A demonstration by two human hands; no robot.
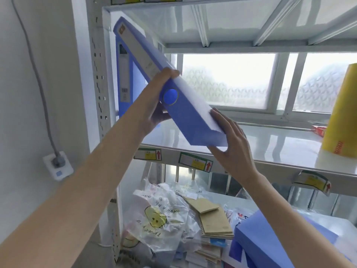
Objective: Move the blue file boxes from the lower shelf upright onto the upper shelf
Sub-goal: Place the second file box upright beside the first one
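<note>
A blue file box (185,113) hangs tilted above the front left of the upper shelf (270,147), its top end leaning left. My left hand (160,97) grips its spine around the round finger hole. My right hand (229,142) cups its lower corner from below. Behind it another blue file box (124,78) stands upright against the left post. More blue file boxes (280,240) lie flat on the lower shelf at bottom right.
A yellow roll (343,113) stands on the upper shelf at the right, with a small red box (318,129) beside it. Plastic bags (158,215) and brown notebooks (212,217) crowd the lower shelf. A wall socket (58,167) sits at the left.
</note>
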